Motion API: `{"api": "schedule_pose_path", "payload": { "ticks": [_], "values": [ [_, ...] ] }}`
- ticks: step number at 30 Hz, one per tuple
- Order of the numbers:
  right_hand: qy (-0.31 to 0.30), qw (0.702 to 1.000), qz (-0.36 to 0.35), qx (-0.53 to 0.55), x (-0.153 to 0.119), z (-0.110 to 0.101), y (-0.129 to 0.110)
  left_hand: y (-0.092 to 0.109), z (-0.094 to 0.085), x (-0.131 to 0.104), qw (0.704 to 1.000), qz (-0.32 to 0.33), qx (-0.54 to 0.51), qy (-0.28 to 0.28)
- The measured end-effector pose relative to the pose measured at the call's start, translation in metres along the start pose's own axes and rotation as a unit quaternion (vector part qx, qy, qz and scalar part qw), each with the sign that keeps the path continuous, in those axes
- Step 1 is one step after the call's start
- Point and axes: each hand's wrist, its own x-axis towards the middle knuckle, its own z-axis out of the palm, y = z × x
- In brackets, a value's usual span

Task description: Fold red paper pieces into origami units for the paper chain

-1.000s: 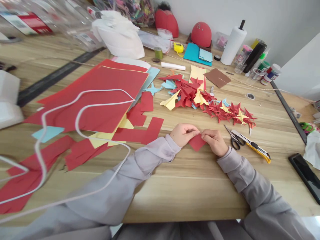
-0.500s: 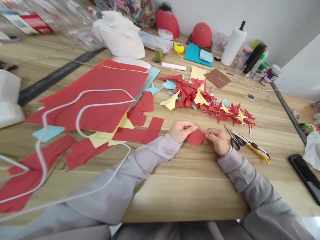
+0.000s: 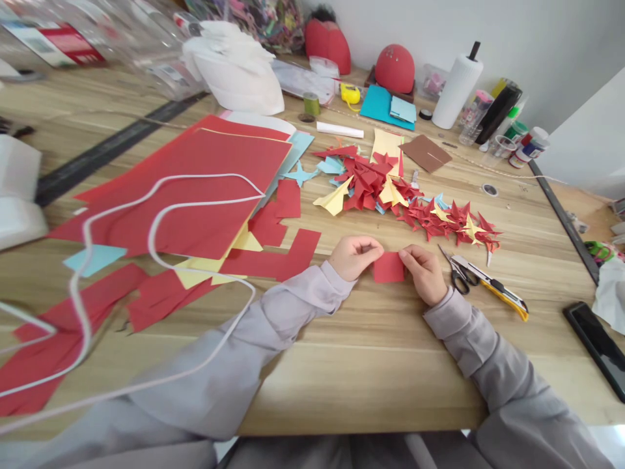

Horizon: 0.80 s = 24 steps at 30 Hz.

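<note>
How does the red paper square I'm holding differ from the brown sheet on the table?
The small red paper square is between your left hand and right hand; the brown sheet lies on the table. The brown sheet bears a pale streak; the red square shows none. Both are four-sided.

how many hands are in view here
2: the left hand, pinching the upper left corner of the small red paper square, and the right hand, at its upper right corner. No others show.
</note>
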Motion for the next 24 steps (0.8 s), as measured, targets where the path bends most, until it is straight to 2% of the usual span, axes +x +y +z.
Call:
{"api": "schedule_pose_path", "payload": {
  "ticks": [2, 5, 8, 13, 20, 24],
  "values": [
    [-0.007, 1.000, 0.001, -0.019, 0.0001, -0.0008, 0.0009, -0.0009, 0.0013, -0.0019, 0.998, 0.002, 0.024, -0.051],
    [-0.046, 0.997, -0.021, -0.052, -0.0006, -0.0010, 0.0005, -0.0021, 0.0022, -0.0034, 0.990, 0.050, 0.095, -0.092],
    [-0.058, 0.994, -0.045, -0.085, -0.0010, 0.0006, -0.0018, -0.0016, 0.0024, -0.0044, 0.978, 0.086, 0.145, -0.120],
    [-0.066, 0.989, -0.076, -0.112, -0.0002, 0.0025, -0.0037, 0.0009, 0.0029, -0.0062, 0.973, 0.093, 0.170, -0.127],
    [0.015, 0.999, -0.010, -0.043, 0.0015, -0.0006, 0.0008, -0.0025, 0.0038, -0.0057, 0.988, 0.056, 0.078, -0.125],
    [0.052, 0.999, -0.002, -0.010, 0.0030, -0.0020, 0.0056, -0.0052, 0.0038, -0.0057, 0.989, 0.056, 0.082, -0.111]
  ]
}}
